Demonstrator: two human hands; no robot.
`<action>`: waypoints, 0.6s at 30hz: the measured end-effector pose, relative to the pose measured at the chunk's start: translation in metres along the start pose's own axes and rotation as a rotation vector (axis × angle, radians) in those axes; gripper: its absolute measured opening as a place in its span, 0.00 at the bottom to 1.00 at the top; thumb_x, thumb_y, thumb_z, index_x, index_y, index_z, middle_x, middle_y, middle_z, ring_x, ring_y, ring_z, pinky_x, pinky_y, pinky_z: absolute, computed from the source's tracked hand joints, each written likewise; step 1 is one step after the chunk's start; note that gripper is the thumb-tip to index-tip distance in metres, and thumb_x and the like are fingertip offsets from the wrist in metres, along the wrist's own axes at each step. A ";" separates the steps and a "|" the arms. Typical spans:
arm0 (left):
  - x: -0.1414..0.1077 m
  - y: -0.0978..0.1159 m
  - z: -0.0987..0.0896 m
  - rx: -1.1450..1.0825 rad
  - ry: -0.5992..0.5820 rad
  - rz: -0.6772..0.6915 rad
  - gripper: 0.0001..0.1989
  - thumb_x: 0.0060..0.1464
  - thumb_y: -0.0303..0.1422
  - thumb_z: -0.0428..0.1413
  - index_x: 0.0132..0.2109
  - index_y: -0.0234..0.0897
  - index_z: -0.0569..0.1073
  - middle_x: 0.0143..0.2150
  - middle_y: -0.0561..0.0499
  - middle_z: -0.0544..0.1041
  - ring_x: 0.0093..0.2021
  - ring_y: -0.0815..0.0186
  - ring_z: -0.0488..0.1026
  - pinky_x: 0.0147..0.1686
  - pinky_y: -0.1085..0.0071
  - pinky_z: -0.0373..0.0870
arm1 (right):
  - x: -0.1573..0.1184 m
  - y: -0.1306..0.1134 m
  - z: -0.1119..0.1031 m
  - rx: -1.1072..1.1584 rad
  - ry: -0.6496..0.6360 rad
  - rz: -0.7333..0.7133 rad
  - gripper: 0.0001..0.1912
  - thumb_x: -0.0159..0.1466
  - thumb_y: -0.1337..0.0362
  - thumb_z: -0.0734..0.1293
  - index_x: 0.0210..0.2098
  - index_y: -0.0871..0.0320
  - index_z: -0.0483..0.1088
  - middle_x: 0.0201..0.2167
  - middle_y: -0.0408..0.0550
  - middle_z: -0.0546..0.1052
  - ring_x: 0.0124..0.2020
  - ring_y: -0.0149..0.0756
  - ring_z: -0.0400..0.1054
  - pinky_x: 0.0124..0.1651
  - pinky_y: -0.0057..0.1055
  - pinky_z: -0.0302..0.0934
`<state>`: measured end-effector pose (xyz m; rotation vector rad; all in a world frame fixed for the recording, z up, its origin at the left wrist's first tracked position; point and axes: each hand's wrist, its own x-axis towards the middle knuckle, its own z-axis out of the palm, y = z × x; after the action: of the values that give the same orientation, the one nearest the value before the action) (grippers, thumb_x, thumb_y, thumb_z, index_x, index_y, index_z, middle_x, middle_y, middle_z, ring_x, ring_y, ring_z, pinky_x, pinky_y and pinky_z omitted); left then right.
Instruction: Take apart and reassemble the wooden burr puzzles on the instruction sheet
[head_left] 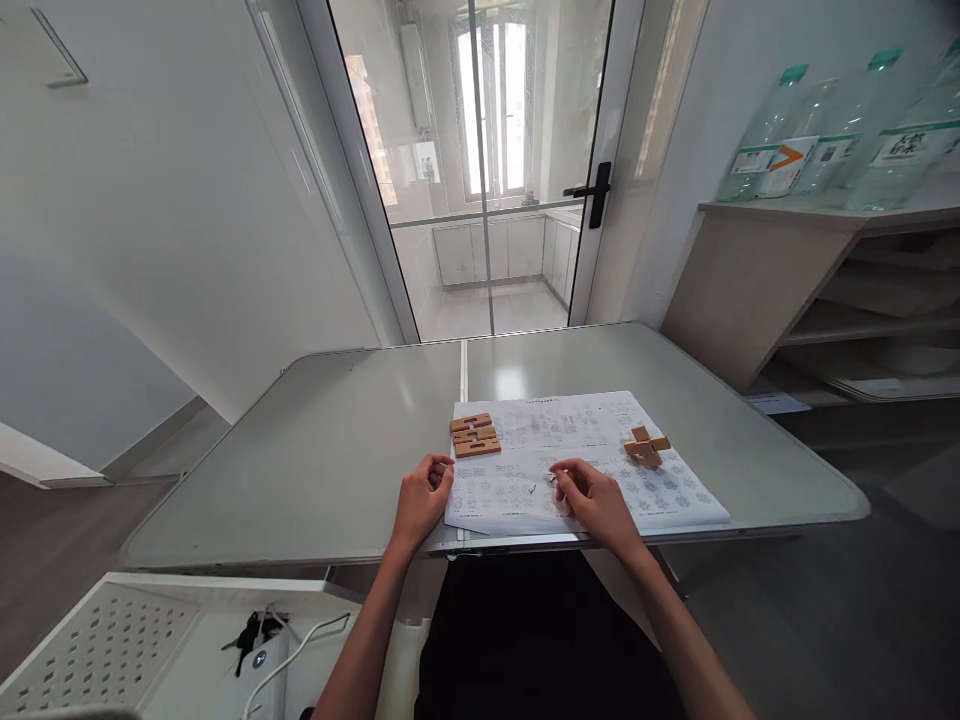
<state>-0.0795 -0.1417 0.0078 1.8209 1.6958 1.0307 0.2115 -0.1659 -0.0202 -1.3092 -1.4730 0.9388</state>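
A large printed paper sheet point(555, 430) lies near the front edge of the table. On its left part are several flat notched wooden pieces point(477, 448), side by side. Toward its right edge stands an assembled wooden cross-shaped piece point(646, 447). My left hand point(424, 497) rests at the sheet's left edge with its fingers curled; whether anything is in them is hidden. My right hand point(594, 499) is over the lower middle of the sheet, thumb and fingers bent close together around something small that I cannot make out.
The grey table point(360, 430) reaches to a glass door point(487, 240). At the right, a shelf unit point(757, 260) holds plastic bottles point(765, 135). Below left, a white basket point(112, 640) holds a cable, keys and a white device.
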 end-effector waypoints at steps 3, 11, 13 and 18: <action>0.000 0.001 0.000 0.000 -0.001 0.002 0.14 0.63 0.43 0.52 0.44 0.39 0.77 0.30 0.53 0.77 0.30 0.64 0.73 0.35 0.70 0.69 | 0.000 -0.001 -0.002 0.055 -0.002 0.013 0.23 0.68 0.43 0.63 0.42 0.56 0.74 0.24 0.44 0.77 0.21 0.36 0.68 0.29 0.32 0.62; 0.001 -0.001 0.000 0.009 -0.004 0.010 0.14 0.63 0.43 0.52 0.44 0.39 0.77 0.31 0.52 0.78 0.31 0.64 0.74 0.35 0.70 0.69 | 0.004 0.002 -0.005 0.368 0.091 0.083 0.23 0.66 0.43 0.68 0.43 0.57 0.73 0.23 0.42 0.72 0.21 0.32 0.62 0.25 0.29 0.59; 0.001 -0.001 0.000 0.014 -0.004 0.009 0.14 0.63 0.42 0.52 0.44 0.39 0.77 0.31 0.52 0.78 0.31 0.64 0.73 0.36 0.70 0.69 | 0.006 0.004 -0.007 0.500 0.145 0.122 0.23 0.65 0.43 0.70 0.43 0.57 0.73 0.22 0.40 0.71 0.19 0.29 0.59 0.21 0.28 0.55; 0.000 0.003 -0.001 0.012 -0.010 0.000 0.15 0.64 0.43 0.52 0.44 0.38 0.77 0.31 0.52 0.78 0.32 0.64 0.74 0.36 0.70 0.69 | 0.010 0.010 -0.017 0.858 0.281 0.216 0.20 0.62 0.48 0.75 0.42 0.57 0.73 0.23 0.38 0.71 0.19 0.26 0.58 0.19 0.23 0.54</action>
<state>-0.0785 -0.1423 0.0107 1.8303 1.6996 1.0118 0.2302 -0.1556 -0.0232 -0.8983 -0.5843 1.2707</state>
